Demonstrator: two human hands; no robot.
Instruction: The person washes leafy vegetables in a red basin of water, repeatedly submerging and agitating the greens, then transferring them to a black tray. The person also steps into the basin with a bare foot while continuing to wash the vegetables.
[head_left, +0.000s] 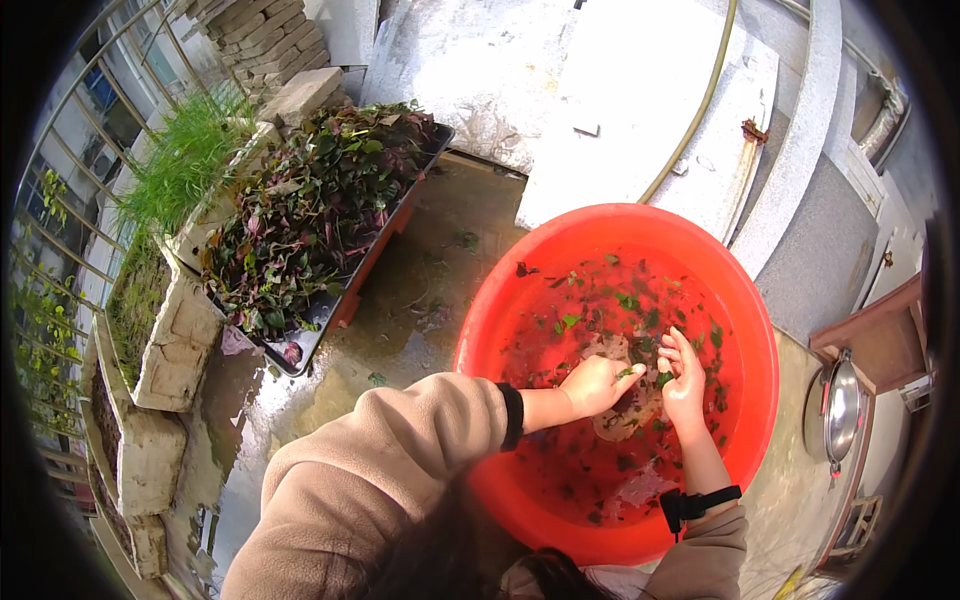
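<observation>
A large red plastic tub (754, 360) holds water with many loose green and dark leaves (628, 301) floating in it. Over its middle, my left hand (600, 386) is curled with the thumb out, closed on some wet leaves (624, 373). Just to its right, my right hand (682, 375) has its fingers loosely bent and its palm turned inward. A green leaf (664, 379) lies against the palm near the thumb; whether it is gripped cannot be told. Pale foam or light reflection shows on the water below both hands.
Left of the tub, a black tray (330, 330) heaped with green and purple leafy stems rests on something red. Stone planters (180, 337) with grass stand beyond. A hose (694, 135) crosses pale slabs at the top. A metal lidded pot (841, 405) is at the right. The floor is wet.
</observation>
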